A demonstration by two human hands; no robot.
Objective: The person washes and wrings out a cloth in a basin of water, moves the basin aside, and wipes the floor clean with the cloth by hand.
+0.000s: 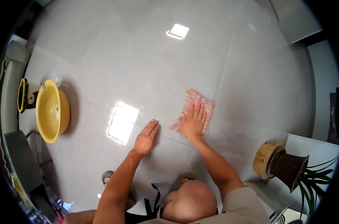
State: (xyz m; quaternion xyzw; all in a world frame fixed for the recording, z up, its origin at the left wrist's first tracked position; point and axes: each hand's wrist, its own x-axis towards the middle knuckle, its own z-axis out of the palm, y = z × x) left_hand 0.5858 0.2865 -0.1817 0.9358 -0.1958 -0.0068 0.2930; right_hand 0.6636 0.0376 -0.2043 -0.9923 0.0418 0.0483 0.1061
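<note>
A pink-and-white patterned cloth [209, 112] lies spread and a little crumpled on the grey tiled floor [151, 67]. My right hand [193, 121] rests flat on top of it, palm down, with fingers stretched out and not wrapped round the fabric. To the left of the cloth, my left hand [147, 138] is over the floor, its fingers straight and close together, holding nothing. Whether its fingertips touch the tiles I cannot tell.
A yellow basin [52, 112] stands at the left, beside furniture. At the right, a plant in a dark pot [289, 166] is near a round wooden block [266, 159]. My sandalled foot [108, 177] shows below. Bright light reflections mark the tiles.
</note>
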